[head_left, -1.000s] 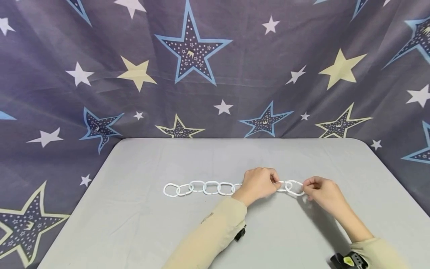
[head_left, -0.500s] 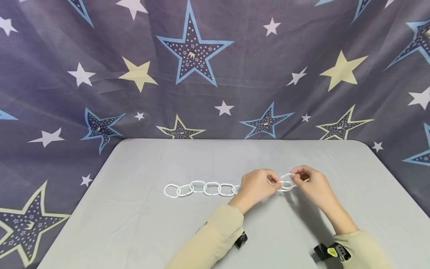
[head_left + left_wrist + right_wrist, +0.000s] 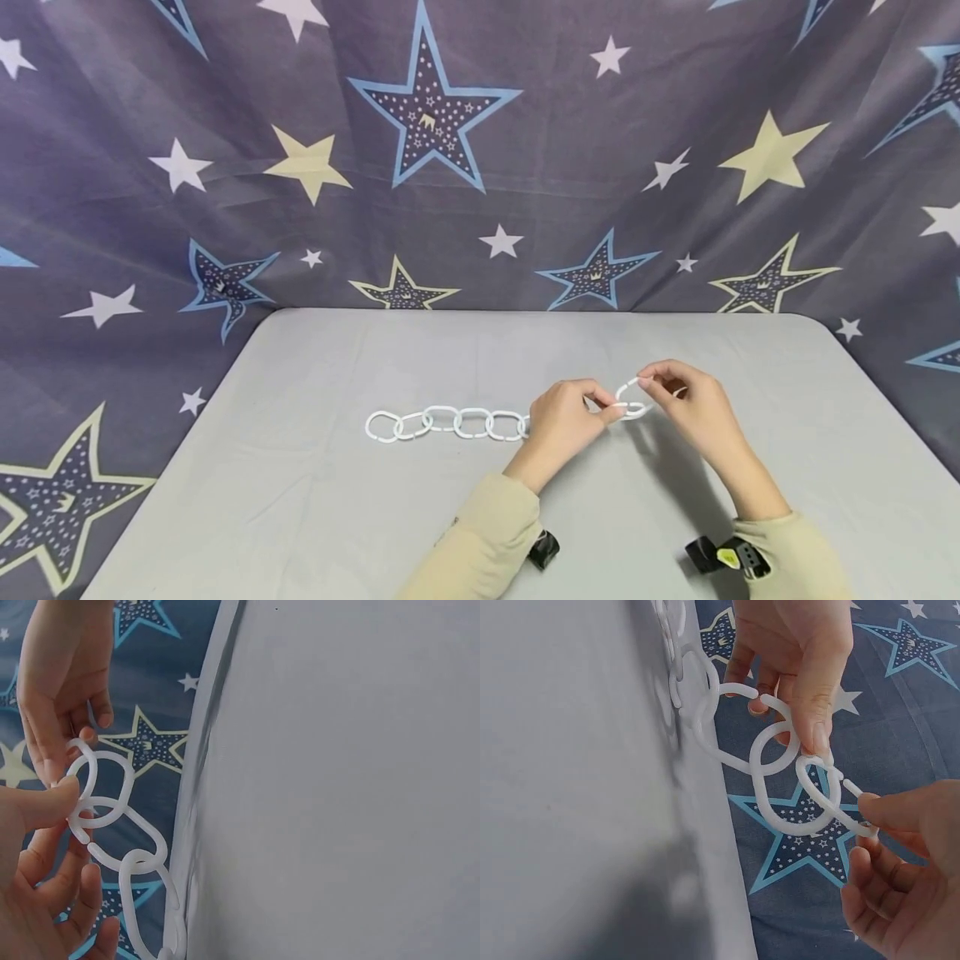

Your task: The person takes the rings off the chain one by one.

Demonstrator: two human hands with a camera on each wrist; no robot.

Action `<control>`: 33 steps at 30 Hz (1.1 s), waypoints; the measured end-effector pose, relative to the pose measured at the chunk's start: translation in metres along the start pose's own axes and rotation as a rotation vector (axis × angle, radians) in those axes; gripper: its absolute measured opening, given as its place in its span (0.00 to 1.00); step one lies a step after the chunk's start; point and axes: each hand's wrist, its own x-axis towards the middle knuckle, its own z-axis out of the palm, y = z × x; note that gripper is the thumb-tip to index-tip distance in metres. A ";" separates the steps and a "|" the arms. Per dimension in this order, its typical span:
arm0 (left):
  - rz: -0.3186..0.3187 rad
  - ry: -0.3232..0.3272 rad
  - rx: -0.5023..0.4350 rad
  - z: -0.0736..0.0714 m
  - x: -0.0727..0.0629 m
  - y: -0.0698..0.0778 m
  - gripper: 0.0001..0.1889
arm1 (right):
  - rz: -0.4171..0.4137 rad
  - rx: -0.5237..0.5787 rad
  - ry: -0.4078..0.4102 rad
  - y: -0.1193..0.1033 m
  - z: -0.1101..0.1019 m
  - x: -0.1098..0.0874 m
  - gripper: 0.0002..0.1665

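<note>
Star-printed cloth (image 3: pixel 502 200), hung behind a grey table (image 3: pixel 300 508). White chain (image 3: pixel 489 422), one: its left length lies on the table, its right end is raised. Left hand (image 3: pixel 564 418): pinches the chain near that end. Right hand (image 3: pixel 693 410): pinches the tilted end link (image 3: pixel 849 820).

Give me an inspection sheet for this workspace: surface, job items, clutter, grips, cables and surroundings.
Surface: gray table, faint creases.
Job items: white chain, left part lying on the table, right end lifted; some links show small gaps.
Clutter: nothing seen.
Grips: left grip pinches the chain near its right end, exact link unclear; right grip pinches the end link.
Cables: nothing seen.
Surroundings: star-print curtain behind the table; left wrist camera, right wrist camera.
</note>
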 end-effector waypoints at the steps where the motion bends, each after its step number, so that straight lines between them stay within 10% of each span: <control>1: 0.001 0.005 -0.008 0.000 -0.001 0.000 0.05 | -0.018 -0.010 0.010 0.000 -0.001 -0.001 0.04; 20: -0.019 -0.011 -0.100 -0.006 -0.009 0.003 0.03 | -0.069 -0.148 -0.022 -0.016 -0.011 -0.006 0.05; 33: 0.061 0.052 0.029 -0.007 -0.011 0.002 0.04 | -0.011 -0.141 -0.135 -0.018 -0.013 -0.004 0.06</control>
